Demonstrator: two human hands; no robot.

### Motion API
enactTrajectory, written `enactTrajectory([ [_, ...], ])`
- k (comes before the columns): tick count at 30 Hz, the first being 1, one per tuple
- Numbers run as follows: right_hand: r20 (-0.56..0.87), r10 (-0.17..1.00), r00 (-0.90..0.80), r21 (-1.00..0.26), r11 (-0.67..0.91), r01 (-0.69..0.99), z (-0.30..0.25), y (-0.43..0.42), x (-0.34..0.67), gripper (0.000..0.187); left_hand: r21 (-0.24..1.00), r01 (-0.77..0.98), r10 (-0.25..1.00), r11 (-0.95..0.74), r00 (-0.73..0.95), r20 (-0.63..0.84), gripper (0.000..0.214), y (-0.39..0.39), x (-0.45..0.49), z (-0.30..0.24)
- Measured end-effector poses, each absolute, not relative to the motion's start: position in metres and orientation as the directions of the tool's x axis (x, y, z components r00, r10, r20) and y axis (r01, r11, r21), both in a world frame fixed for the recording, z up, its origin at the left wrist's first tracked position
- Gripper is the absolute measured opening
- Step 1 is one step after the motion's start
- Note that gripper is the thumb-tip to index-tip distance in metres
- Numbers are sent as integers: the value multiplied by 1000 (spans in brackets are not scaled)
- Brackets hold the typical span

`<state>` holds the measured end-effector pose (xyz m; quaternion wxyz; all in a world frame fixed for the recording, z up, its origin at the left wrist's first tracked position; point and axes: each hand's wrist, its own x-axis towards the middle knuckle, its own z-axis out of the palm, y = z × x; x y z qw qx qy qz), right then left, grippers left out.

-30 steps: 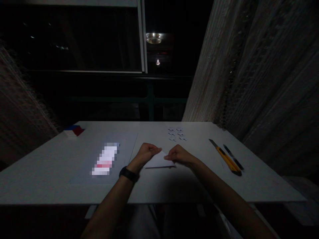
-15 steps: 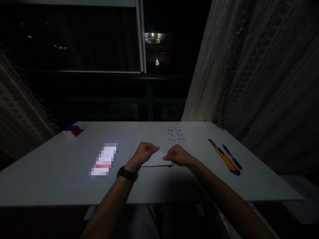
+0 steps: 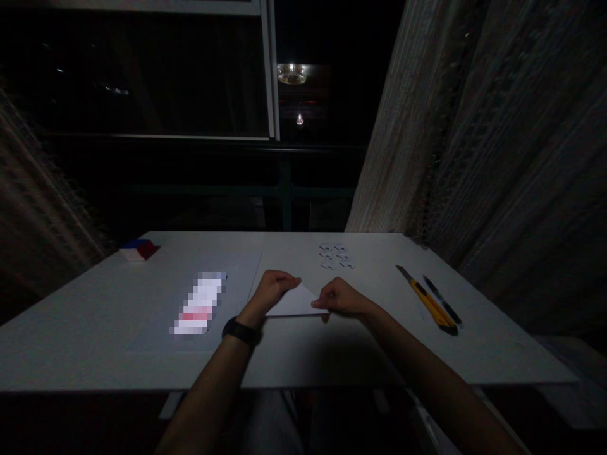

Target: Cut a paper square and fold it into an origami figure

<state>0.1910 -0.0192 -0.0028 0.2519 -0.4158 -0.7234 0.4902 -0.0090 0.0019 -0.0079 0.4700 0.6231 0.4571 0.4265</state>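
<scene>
A folded sheet of white paper (image 3: pixel 296 302), triangular in outline, is between my hands near the middle of the table. My left hand (image 3: pixel 275 289), with a dark band on its wrist, is closed on the paper's upper left side, thumb tip near the peak. On the right slope, my right hand (image 3: pixel 337 296) pinches the paper between thumb and curled fingers. The paper's long straight edge faces me. Parts of its left and right corners are hidden behind the hands.
Left on the white table (image 3: pixel 374 360) lies a lit, pixelated phone-like screen (image 3: pixel 199 303) on a pale sheet (image 3: pixel 147 338). A red, blue and white block (image 3: pixel 137 249) sits far left. Several small cut shapes (image 3: pixel 336 256) lie behind my hands. A yellow box cutter (image 3: pixel 429 303) and a pen (image 3: pixel 442 300) lie right.
My left thumb has shifted slightly left along the paper, and my right hand has moved a little lower. Both keep their hold. The other things stay in place.
</scene>
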Motion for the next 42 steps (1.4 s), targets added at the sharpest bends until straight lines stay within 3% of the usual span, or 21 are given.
enactTrajectory([
  [18, -65, 856, -512, -882, 190, 430, 2, -21, 191, 33, 930, 306, 969, -204, 197, 148, 39, -1, -10, -4],
  [42, -188, 817, -545, -963, -43, 268, -16, -9, 199, 44, 942, 299, 988, -155, 64, 142, 40, -2, -12, 2],
])
